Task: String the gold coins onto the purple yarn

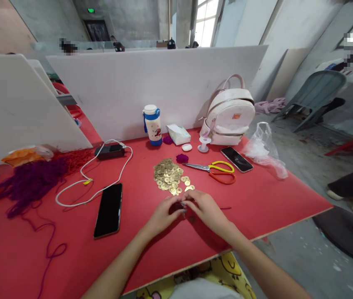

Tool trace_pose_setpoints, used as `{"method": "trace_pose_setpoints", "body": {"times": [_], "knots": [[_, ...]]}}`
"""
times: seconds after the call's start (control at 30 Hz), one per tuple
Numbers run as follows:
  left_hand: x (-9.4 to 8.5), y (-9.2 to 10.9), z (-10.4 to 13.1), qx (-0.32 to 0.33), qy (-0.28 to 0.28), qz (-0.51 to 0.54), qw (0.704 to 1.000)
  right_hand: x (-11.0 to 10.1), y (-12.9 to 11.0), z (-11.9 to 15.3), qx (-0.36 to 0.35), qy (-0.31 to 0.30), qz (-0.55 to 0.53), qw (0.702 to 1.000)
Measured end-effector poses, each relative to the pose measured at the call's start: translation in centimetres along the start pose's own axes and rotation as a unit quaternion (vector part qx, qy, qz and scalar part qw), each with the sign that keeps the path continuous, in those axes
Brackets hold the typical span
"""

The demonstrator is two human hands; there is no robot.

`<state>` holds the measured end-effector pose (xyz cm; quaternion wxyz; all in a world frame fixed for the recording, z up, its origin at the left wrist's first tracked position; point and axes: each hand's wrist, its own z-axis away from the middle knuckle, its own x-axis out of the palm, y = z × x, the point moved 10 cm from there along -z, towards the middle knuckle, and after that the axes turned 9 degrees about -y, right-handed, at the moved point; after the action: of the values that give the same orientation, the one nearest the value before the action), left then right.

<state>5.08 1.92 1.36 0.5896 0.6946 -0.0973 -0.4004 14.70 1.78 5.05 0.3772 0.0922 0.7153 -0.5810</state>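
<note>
Between coins (167,173) and open tabletop edge (195,263), hands (207,208)

The bare, slim left forearm (126,257) and bare, slim right forearm (256,259) are slanting inward from below; the bare left hand (165,214) and bare right hand (207,208) are facing each other, holding their fingers bent inward, with fingertips sitting close together.

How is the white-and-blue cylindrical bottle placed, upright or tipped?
Upright: the bottle stands on its blue base on the red tabletop, white lid uppermost.
</note>
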Motion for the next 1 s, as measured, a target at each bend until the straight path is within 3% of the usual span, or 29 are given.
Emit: {"method": "trace_pose_setpoints", "body": {"times": [0.3,0.43,0.6,0.87,1.0], "knots": [[0.1,-1.6,0.3,-0.045,0.000,0.211,0.977,-1.1,-0.9,-1.2,-0.030,-0.035,0.028,0.999],[-0.9,-2.0,0.3,-0.053,0.027,0.247,0.967,-1.0,-1.0,-0.9,-0.036,-0.042,-0.004,0.998],[-0.6,-2.1,0.2,-0.066,0.020,0.281,0.957,-0.7,-0.4,-0.6,-0.023,-0.034,-0.056,0.998],[0.1,-1.4,0.2,-0.054,0.001,0.210,0.976,0.8,2.0,-0.9,-0.002,-0.055,-0.257,0.965],[0.2,-1.6,0.2,-0.051,-0.009,0.183,0.982,1.1,2.1,-0.8,0.002,-0.066,-0.305,0.950]]}}
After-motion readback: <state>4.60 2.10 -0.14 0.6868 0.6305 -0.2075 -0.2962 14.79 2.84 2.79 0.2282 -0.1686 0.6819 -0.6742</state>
